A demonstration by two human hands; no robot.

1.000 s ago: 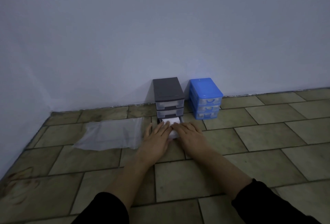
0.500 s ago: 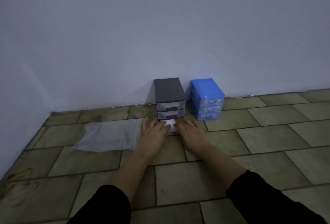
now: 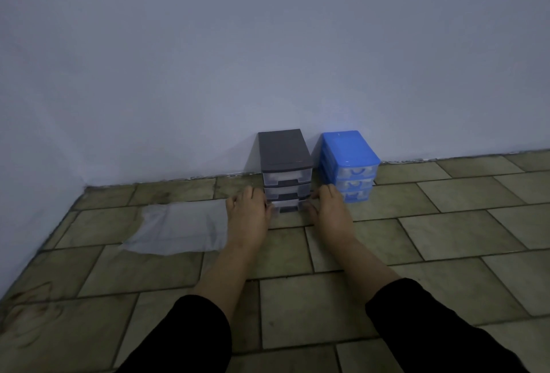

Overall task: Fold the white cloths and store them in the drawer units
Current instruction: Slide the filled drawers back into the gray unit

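A grey three-drawer unit (image 3: 284, 152) stands against the wall, and a blue three-drawer unit (image 3: 346, 152) stands to its right. The grey unit's bottom drawer (image 3: 287, 207) sits nearly flush with the frame. My left hand (image 3: 247, 213) rests with straight fingers at the drawer's left corner. My right hand (image 3: 329, 209) does the same at its right corner. No folded cloth shows in the drawer from here. A white cloth (image 3: 178, 228) lies spread flat on the floor, left of my left hand.
Beige floor tiles (image 3: 446, 223) run out to the right and towards me. The pale wall (image 3: 268, 60) rises straight behind both units and turns a corner at the far left.
The bottom drawer, pulled out with a folded white cloth showing, has been pushed in towards the wall. Both hands moved forward with it and spread to its two corners.
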